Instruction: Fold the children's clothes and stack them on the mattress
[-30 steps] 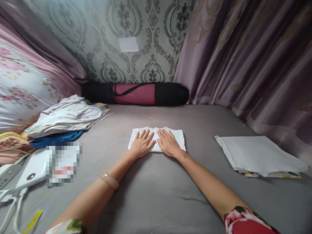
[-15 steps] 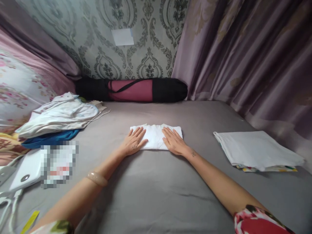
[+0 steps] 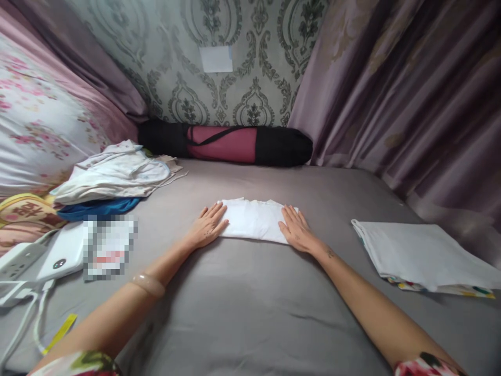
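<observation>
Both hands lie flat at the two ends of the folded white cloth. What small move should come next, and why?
Probably fold one end over the other: the left hand and right hand rest flat at the ends of the folded white cloth, which already looks smooth.

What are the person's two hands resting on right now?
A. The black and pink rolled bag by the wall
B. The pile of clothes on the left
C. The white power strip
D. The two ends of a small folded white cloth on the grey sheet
D: the left hand and right hand lie flat, fingers spread, on opposite ends of the folded white cloth, far from the other items.
</observation>
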The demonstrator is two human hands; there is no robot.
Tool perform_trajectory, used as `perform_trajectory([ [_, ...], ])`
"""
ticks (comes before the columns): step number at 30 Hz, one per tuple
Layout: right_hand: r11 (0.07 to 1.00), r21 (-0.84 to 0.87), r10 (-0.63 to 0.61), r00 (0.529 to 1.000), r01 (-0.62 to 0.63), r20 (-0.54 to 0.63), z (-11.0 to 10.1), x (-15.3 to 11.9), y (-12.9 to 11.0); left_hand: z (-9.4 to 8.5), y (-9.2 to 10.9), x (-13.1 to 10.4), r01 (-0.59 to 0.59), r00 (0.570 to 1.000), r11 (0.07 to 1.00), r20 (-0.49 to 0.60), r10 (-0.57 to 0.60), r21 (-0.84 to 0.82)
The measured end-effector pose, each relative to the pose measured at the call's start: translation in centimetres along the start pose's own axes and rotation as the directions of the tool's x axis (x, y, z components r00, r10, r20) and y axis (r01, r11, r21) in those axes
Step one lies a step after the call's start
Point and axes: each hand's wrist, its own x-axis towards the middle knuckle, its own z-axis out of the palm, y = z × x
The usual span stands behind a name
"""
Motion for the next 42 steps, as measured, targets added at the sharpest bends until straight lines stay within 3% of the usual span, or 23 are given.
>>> perform_trajectory([
  [7, 0.998, -0.045, 0.051, 0.997, -0.054, -0.066, 0.0, 0.6, 0.0, -0.4, 0.4, -0.5, 0.064, 0.993, 0.997, -0.094, -0.069, -0.047],
  [10, 0.997, -0.031, 0.067, 0.997, -0.069, -0.048, 0.5, 0.6, 0.2, -0.2, 0.3, -0.4, 0.066, 0.994, 0.996, -0.085, -0.07, -0.054],
  [14, 0.997, -0.046, 0.061, 0.998, -0.062, -0.02, -0.4, 0.8, -0.4, -0.1, 0.3, -0.4, 0.07, 0.991, 0.996, -0.113, -0.077, -0.059],
  [20, 0.999, 0.006, -0.049, 0.998, 0.049, -0.036, -1.1, 1.2, -2.9, -0.9, 0.9, -0.5, 0.111, 0.982, 0.992, -0.146, -0.118, -0.055],
  [28, 1.0, -0.011, -0.019, 1.0, 0.019, 0.006, -1.3, 1.6, -3.9, -0.9, 1.0, -0.5, 0.101, 0.975, 0.993, -0.191, -0.111, -0.061],
  [35, 0.969, 0.04, -0.245, 0.97, 0.244, 0.007, -1.0, 3.7, -7.3, -1.1, 1.1, -0.9, 0.058, 0.966, 0.996, -0.248, -0.072, -0.062],
  [38, 0.972, 0.046, -0.232, 0.972, 0.231, 0.021, -0.5, 4.0, -7.4, -1.3, 1.2, -1.0, 0.058, 0.96, 0.995, -0.269, -0.078, -0.08],
  [42, 0.976, 0.047, -0.216, 0.974, 0.213, 0.068, -1.3, 4.5, -7.9, -1.3, 1.2, -0.9, 0.109, 0.948, 0.988, -0.288, -0.135, -0.105],
])
